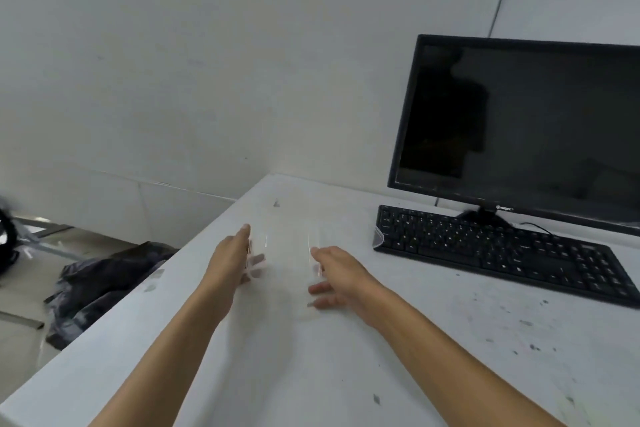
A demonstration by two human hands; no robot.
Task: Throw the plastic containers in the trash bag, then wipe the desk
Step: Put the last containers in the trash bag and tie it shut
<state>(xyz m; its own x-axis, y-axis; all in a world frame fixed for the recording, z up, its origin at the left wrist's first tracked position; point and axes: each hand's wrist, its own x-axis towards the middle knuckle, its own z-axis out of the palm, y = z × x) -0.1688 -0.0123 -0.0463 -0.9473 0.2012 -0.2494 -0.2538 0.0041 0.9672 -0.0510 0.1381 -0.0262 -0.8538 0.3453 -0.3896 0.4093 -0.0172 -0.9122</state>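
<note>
A clear plastic container point(284, 246) sits between my two hands on the white desk point(346, 374); it is blurred and nearly see-through. My left hand point(230, 262) presses its left side and my right hand point(341, 279) its right side, with fingertips showing through the plastic. A second clear plastic piece point(378, 236) rests against the left end of the keyboard. A dark crumpled trash bag point(104, 282) lies on the floor just off the desk's left edge.
A black keyboard point(502, 253) and a dark monitor point(526, 125) stand on the right of the desk. Grey smudges mark the desk top. A white wall runs behind. A black object point(7, 243) shows at the far left.
</note>
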